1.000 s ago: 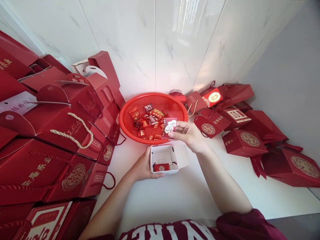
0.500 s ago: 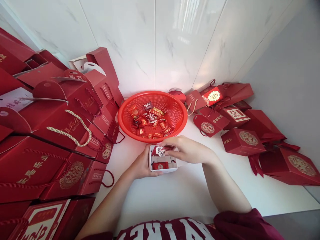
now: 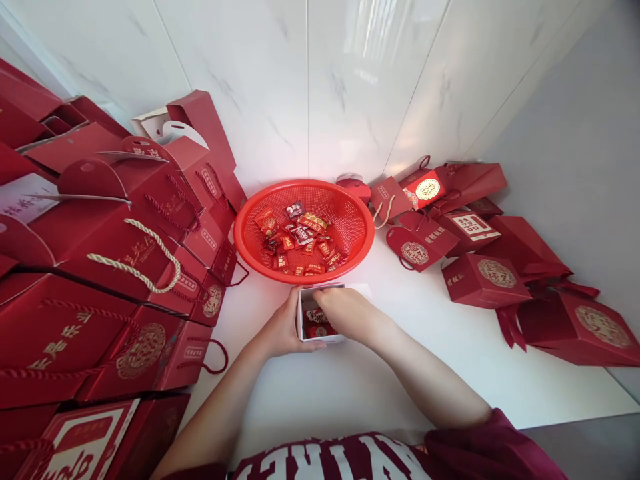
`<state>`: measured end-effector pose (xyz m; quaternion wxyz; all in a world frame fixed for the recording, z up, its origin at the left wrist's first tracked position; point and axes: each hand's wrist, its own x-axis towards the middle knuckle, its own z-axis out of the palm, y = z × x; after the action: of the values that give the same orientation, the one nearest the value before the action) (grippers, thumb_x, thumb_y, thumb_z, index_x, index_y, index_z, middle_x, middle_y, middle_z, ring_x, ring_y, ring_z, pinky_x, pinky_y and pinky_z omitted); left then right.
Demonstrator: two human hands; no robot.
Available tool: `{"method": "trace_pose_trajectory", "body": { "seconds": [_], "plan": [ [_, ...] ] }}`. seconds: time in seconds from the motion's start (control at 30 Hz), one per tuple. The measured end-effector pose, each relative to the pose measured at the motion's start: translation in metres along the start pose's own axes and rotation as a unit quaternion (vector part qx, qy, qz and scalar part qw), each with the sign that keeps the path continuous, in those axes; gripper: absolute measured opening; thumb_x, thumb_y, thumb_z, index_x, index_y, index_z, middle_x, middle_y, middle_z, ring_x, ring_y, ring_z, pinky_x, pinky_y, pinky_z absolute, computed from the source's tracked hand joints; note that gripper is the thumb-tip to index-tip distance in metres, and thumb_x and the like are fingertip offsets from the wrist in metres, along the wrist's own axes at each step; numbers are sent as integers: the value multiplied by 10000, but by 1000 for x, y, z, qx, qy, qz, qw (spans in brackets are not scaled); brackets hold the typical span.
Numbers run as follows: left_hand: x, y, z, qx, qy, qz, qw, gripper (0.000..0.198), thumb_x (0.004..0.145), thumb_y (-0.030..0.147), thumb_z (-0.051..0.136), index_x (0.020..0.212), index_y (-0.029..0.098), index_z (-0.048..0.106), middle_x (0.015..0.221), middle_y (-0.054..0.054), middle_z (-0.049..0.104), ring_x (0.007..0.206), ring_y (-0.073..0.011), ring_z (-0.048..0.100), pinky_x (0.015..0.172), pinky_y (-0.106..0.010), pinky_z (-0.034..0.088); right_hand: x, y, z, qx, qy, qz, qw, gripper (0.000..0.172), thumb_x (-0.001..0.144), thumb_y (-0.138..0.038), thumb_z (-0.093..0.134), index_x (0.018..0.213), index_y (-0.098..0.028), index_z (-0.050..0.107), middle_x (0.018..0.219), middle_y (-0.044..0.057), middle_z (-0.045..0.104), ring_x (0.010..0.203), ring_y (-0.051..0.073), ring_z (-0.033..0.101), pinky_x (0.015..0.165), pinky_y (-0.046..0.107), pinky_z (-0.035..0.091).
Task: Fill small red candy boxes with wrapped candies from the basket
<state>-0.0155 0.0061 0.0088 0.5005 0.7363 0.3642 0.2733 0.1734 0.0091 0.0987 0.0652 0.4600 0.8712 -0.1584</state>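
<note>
White desk (image 3: 280,400) across lower frame. Left hand (image 3: 286,328) wraps the small box (image 3: 308,300), mid-frame, top open. Right hand (image 3: 353,313) dips inside; fingertips hidden, cannot tell if grasping or released. Done so far: at least two sweets (image 3: 317,317) inside. Left over: many loose sweets (image 3: 303,235) in red colander (image 3: 353,233), just beyond. Red cartons (image 3: 143,350) stacked left, others (image 3: 485,280) right; contents not visible. Pale wall (image 3: 270,80) behind.

Glossy white wall panels (image 3: 270,80) with faint grey veins (image 3: 339,90), thin seams (image 3: 308,100) between them, bright light reflection (image 3: 375,33) near the top, plain grey surface (image 3: 565,153) at the right, white tabletop (image 3: 450,353) below
</note>
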Motion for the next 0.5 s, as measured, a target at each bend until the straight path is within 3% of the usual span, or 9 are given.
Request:
{"method": "trace_pose_trajectory", "body": {
  "seconds": [0.1, 0.2, 0.37, 0.5],
  "plan": [
    [0, -2, 1, -23, 3, -5, 1000, 1034, 580, 306, 914, 1388, 240, 273, 1394, -151, 514, 1281, -327, 553, 1072, -486, 462, 1, -1, -3, -9, 24, 20, 999, 203, 933, -66, 505, 1067, -96, 655, 1005, 184, 724, 925, 271, 724, 741, 291, 510],
    [-1, -4, 3, -42, 8, -17, 999, 1068, 564, 323, 924, 1409, 236, 277, 1393, -158, 520, 1284, -342, 552, 1076, -505, 454, 0, 2, -4, -1, 42, 6, 999, 199, 940, -94, 500, 1035, -124, 673, 959, 141, 738, 875, 266, 731, 713, 290, 513],
    [-1, -2, 4, -72, 20, -33, 997, 1094, 525, 356, 946, 1413, 247, 316, 1374, -159, 542, 1271, -351, 557, 1077, -509, 452, 11, 3, 9, 0, -47, -34, 998, 174, 894, -94, 559, 884, -107, 733, 906, 141, 754, 836, 277, 732, 685, 290, 495],
    [-1, 0, 2, -39, 18, -19, 999, 1072, 542, 367, 936, 1399, 233, 306, 1340, -154, 556, 1249, -346, 566, 1056, -509, 466, 14, 6, 6, 12, -76, -68, 995, 224, 940, -177, 551, 861, -111, 750, 897, 134, 757, 802, 251, 722, 673, 284, 481]
  ]
}}
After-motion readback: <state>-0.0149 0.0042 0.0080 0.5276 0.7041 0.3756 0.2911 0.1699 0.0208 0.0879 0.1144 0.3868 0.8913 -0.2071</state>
